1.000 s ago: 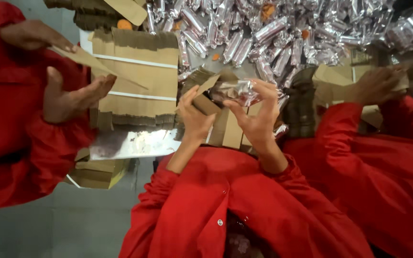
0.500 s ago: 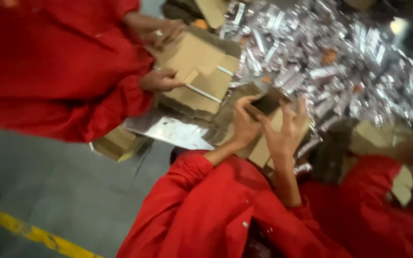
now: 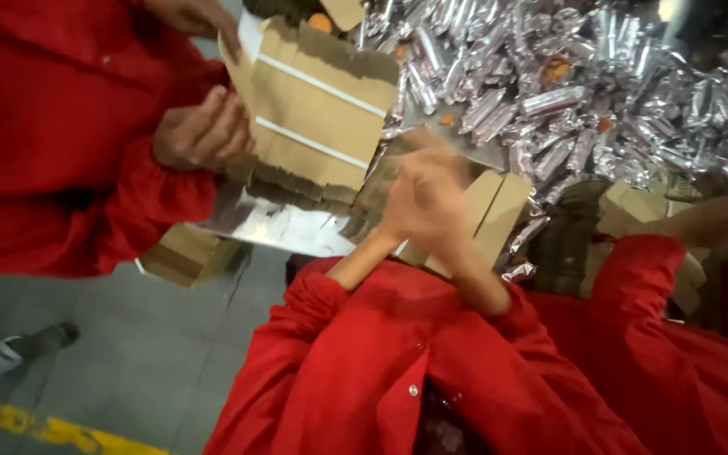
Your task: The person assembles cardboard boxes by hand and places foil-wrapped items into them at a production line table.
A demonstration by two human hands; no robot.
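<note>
At the left, a co-worker's hand (image 3: 204, 131) in a red sleeve grips the edge of a large flattened cardboard box (image 3: 318, 105); a second hand of that person pinches its top corner. That box hangs close over the wearer's own work, so a swing of it could knock whatever the wearer is handling, in my judgement.

In the middle, the wearer's left hand (image 3: 406, 211) and right hand (image 3: 448, 202) are pressed close together, smeared by motion. I cannot tell whether the fingers are closed on anything or what sits between them. They are raised just in front of a small open cardboard carton (image 3: 490, 211), which rests at the table edge. With both hands moving fast, a wrapped piece could slip and drop to the floor (image 3: 111, 371), or the carton flaps could fold the wrong way.

The table (image 3: 288, 227) shows a shiny metal lip below the boxes. Beyond it lies a heap of silver foil-wrapped bars (image 3: 566, 101), loose and stacked, with a few orange pieces among them; the pile could slide toward the carton if nudged.

At the right, another person's red sleeve (image 3: 642, 278) reaches to more cardboard.

The floor is grey concrete with 1 yellow painted line (image 3: 69, 434) at lower left and a shoe nearby.
</note>
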